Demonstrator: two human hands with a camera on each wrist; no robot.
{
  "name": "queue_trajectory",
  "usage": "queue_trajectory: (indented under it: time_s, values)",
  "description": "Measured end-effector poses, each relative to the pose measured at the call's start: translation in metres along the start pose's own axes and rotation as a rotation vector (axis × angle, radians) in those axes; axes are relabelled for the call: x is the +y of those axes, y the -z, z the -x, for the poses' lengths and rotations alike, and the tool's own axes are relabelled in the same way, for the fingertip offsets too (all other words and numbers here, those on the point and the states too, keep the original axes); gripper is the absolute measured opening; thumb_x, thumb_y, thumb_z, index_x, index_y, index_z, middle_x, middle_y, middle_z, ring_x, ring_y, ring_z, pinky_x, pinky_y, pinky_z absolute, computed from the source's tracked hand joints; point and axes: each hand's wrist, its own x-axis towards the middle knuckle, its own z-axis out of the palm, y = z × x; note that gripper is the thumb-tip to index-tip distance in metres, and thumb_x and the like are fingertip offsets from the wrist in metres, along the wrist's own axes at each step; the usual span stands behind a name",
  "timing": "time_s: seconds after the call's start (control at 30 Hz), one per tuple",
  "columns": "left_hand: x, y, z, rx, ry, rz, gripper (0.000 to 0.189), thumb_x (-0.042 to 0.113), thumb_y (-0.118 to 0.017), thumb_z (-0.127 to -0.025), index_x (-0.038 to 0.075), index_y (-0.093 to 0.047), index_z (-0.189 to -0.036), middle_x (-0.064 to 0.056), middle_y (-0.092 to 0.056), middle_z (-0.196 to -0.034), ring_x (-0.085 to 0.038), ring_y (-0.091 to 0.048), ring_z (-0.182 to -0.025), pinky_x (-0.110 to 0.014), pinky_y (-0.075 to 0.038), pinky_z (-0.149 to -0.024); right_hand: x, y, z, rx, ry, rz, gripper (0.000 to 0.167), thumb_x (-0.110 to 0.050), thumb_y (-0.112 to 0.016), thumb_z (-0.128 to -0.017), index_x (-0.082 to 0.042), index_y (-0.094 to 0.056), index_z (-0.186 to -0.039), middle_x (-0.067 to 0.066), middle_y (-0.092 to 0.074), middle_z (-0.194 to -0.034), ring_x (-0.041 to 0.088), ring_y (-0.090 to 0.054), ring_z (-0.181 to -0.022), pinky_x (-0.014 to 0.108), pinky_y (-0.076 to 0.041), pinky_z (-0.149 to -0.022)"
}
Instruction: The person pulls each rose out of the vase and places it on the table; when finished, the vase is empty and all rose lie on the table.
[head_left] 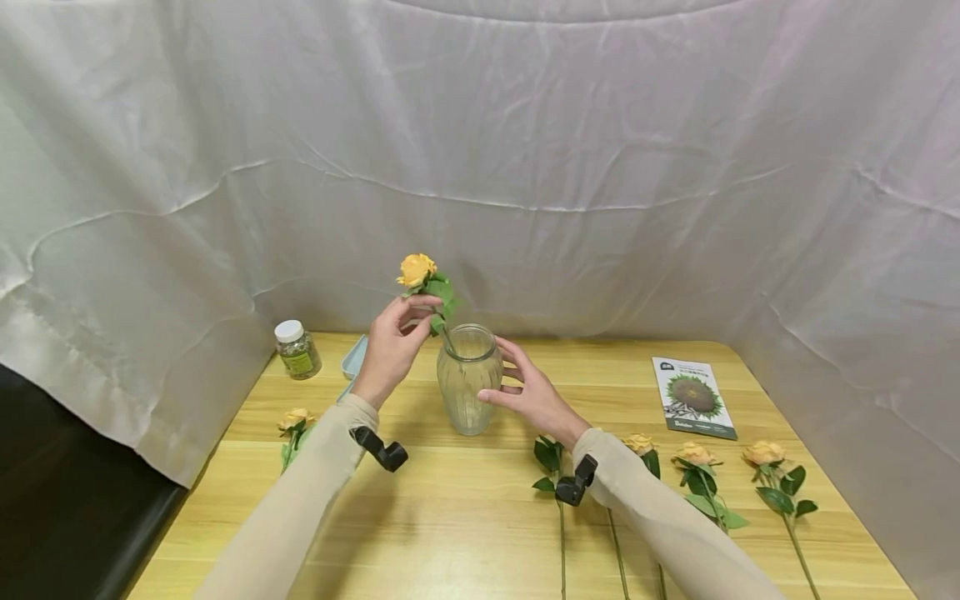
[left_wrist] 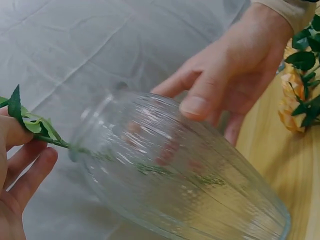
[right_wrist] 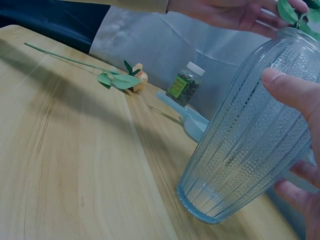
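A ribbed clear glass vase (head_left: 469, 396) stands upright on the wooden table. Between the thumb and fingers of my left hand (head_left: 392, 346) is the stem of a yellow rose (head_left: 416, 270), pinched just below the bloom. Its lower stem (left_wrist: 152, 169) shows through the glass, inside the vase. My right hand (head_left: 534, 396) holds the vase's right side, with the thumb (right_wrist: 287, 90) at the front and the fingers curving behind it.
Several more yellow roses (head_left: 693, 454) lie at the right front, partly under the right sleeve. Another rose (right_wrist: 137, 80) lies at the left, near a white-lidded jar (head_left: 298, 350) and a light blue scoop (right_wrist: 192, 122). A sunflower packet (head_left: 693, 396) lies at the back right.
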Motion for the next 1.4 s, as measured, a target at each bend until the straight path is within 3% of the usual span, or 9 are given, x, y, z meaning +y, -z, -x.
queue_trajectory:
  time_s: [0.33, 0.5, 0.63, 0.8, 0.93, 1.07, 1.2, 1.3, 1.4]
  values:
    - [0.028, 0.023, -0.018, 0.124, -0.077, 0.131, 0.026, -0.006, -0.063, -0.105, -0.003, -0.071, -0.129, -0.017, -0.069, -0.126, -0.007, -0.071, -0.107, -0.017, -0.065, -0.090, 0.000, 0.000, 0.000, -0.002, -0.002, 0.001, 0.093, -0.029, -0.089, -0.095, -0.046, -0.033, -0.167, 0.007, -0.037, -0.173, 0.037, -0.052, -0.151, 0.054, -0.055, -0.120]
    - [0.044, 0.041, -0.027, 0.251, -0.127, 0.191, 0.028, -0.014, -0.059, -0.100, -0.010, -0.069, -0.127, -0.005, -0.071, -0.123, -0.008, -0.072, -0.104, -0.016, -0.065, -0.082, -0.001, 0.000, 0.001, -0.002, -0.001, 0.000, 0.093, -0.029, -0.089, -0.095, -0.046, -0.033, -0.167, 0.006, -0.038, -0.173, 0.037, -0.051, -0.152, 0.054, -0.055, -0.121]
    - [0.055, 0.060, -0.031, 0.330, -0.155, 0.245, 0.030, -0.017, -0.057, -0.098, -0.009, -0.072, -0.124, 0.001, -0.071, -0.121, -0.010, -0.073, -0.102, -0.017, -0.066, -0.077, -0.002, -0.001, 0.000, -0.001, 0.000, 0.002, 0.093, -0.030, -0.089, -0.095, -0.046, -0.033, -0.167, 0.007, -0.037, -0.173, 0.037, -0.051, -0.152, 0.054, -0.055, -0.121]
    - [0.063, 0.087, -0.029, 0.391, -0.186, 0.368, 0.034, -0.019, -0.059, -0.097, 0.002, -0.078, -0.115, -0.008, -0.076, -0.111, -0.015, -0.076, -0.094, -0.031, -0.071, -0.082, -0.002, -0.002, 0.000, -0.003, -0.004, -0.005, 0.093, -0.028, -0.089, -0.095, -0.046, -0.032, -0.167, 0.006, -0.037, -0.173, 0.038, -0.050, -0.152, 0.054, -0.055, -0.121]
    - [0.063, 0.110, -0.018, 0.404, -0.156, 0.367, 0.030, -0.018, -0.063, -0.098, 0.001, -0.078, -0.117, -0.010, -0.075, -0.109, -0.015, -0.075, -0.088, -0.030, -0.071, -0.080, -0.002, -0.004, 0.000, -0.003, -0.004, -0.007, 0.093, -0.028, -0.089, -0.095, -0.046, -0.032, -0.167, 0.006, -0.037, -0.173, 0.038, -0.050, -0.153, 0.055, -0.054, -0.121]
    - [0.056, 0.128, 0.000, 0.311, -0.021, 0.301, 0.029, -0.014, -0.067, -0.100, 0.000, -0.075, -0.124, -0.005, -0.074, -0.113, -0.013, -0.074, -0.091, -0.024, -0.069, -0.083, -0.003, -0.005, 0.000, 0.004, -0.001, -0.003, 0.093, -0.027, -0.089, -0.095, -0.046, -0.033, -0.167, 0.006, -0.037, -0.173, 0.038, -0.050, -0.152, 0.055, -0.055, -0.121]
    - [0.041, 0.135, 0.024, 0.102, 0.134, 0.078, 0.031, -0.007, -0.063, -0.104, 0.001, -0.068, -0.133, 0.000, -0.073, -0.120, -0.008, -0.074, -0.100, -0.020, -0.067, -0.088, -0.003, -0.005, -0.001, 0.005, -0.002, 0.001, 0.093, -0.026, -0.089, -0.095, -0.046, -0.033, -0.167, 0.006, -0.037, -0.173, 0.038, -0.050, -0.152, 0.054, -0.055, -0.120]
    - [0.028, 0.133, 0.041, -0.062, 0.193, -0.050, 0.034, -0.004, -0.059, -0.106, -0.003, -0.062, -0.140, -0.012, -0.072, -0.127, -0.008, -0.074, -0.099, -0.023, -0.068, -0.088, -0.002, -0.005, -0.001, 0.005, -0.001, 0.001, 0.093, -0.026, -0.089, -0.095, -0.046, -0.033, -0.167, 0.006, -0.037, -0.173, 0.037, -0.050, -0.152, 0.053, -0.055, -0.120]
    - [0.013, 0.126, 0.057, -0.179, 0.247, -0.061, 0.037, -0.006, -0.055, -0.107, -0.006, -0.060, -0.143, -0.027, -0.065, -0.137, -0.010, -0.074, -0.099, -0.027, -0.069, -0.089, -0.002, -0.004, -0.001, 0.008, -0.002, 0.004, 0.093, -0.026, -0.088, -0.095, -0.047, -0.033, -0.167, 0.006, -0.037, -0.173, 0.037, -0.051, -0.152, 0.053, -0.056, -0.120]
